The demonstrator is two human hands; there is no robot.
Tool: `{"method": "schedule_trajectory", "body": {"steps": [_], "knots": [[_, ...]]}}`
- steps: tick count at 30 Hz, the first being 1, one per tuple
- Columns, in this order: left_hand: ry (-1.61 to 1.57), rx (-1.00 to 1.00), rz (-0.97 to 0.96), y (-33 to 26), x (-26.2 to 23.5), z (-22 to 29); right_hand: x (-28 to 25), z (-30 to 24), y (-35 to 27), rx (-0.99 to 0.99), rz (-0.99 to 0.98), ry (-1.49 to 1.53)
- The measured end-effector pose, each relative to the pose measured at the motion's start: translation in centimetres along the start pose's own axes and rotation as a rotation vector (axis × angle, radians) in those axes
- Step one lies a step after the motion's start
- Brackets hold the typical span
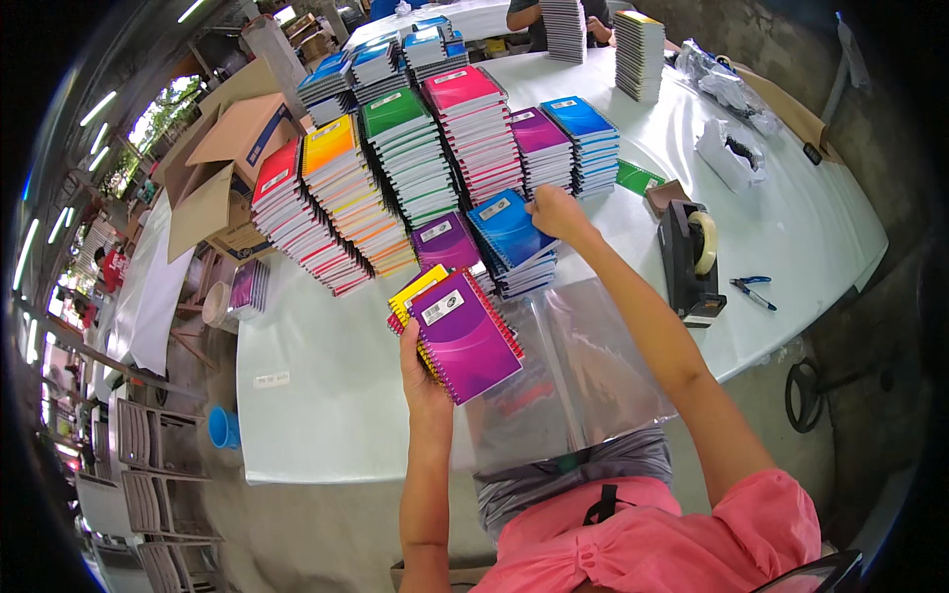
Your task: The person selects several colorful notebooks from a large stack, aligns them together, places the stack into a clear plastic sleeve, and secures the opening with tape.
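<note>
My left hand (420, 374) holds a small stack of spiral notebooks, a purple notebook (465, 334) on top and a yellow notebook (415, 289) under it, above the white table (326, 385). My right hand (556, 212) reaches forward and grips the edge of a blue notebook (506, 229) on top of a short pile. A purple pile (445, 242) stands beside it. Behind these rise tall stacks of notebooks with red (277, 173), orange (329, 145), green (393, 111), pink (463, 89), purple (536, 128) and blue (576, 116) covers.
Clear plastic bags (583, 366) lie on the table edge in front of me. A black tape dispenser (690, 259) and a blue pen (753, 293) sit to the right. Open cardboard boxes (222, 168) stand at the left. Another person (554, 15) works at the far end.
</note>
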State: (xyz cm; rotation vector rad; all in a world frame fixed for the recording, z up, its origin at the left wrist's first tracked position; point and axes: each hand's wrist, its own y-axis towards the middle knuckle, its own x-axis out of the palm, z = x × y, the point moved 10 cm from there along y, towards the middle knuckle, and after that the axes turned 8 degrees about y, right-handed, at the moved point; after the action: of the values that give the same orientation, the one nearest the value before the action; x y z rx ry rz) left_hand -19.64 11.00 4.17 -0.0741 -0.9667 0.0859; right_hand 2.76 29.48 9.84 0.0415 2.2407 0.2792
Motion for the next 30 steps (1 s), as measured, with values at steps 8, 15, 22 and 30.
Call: {"method": "schedule_trajectory", "body": {"steps": [8,15,22,30], "knots": [[0.105,0.023,0.048,-0.7,0.5,0.9,2.4,-7.6,-10.2,-0.784,0.019,-0.294],[0.121,0.010,-0.026,-0.7,1.9,0.2,-6.4,-8.2,-6.0,-0.595,0.020,0.182],[0.066,-0.084,0.009,-0.6,1.2,-1.4,-12.0,-11.2,-7.8,-0.672,-0.010,0.594],[0.292,-0.066,0.025,-2.2,2.9,-3.5,-5.3,-13.3,-11.7,-0.806,-0.832,0.680]]}}
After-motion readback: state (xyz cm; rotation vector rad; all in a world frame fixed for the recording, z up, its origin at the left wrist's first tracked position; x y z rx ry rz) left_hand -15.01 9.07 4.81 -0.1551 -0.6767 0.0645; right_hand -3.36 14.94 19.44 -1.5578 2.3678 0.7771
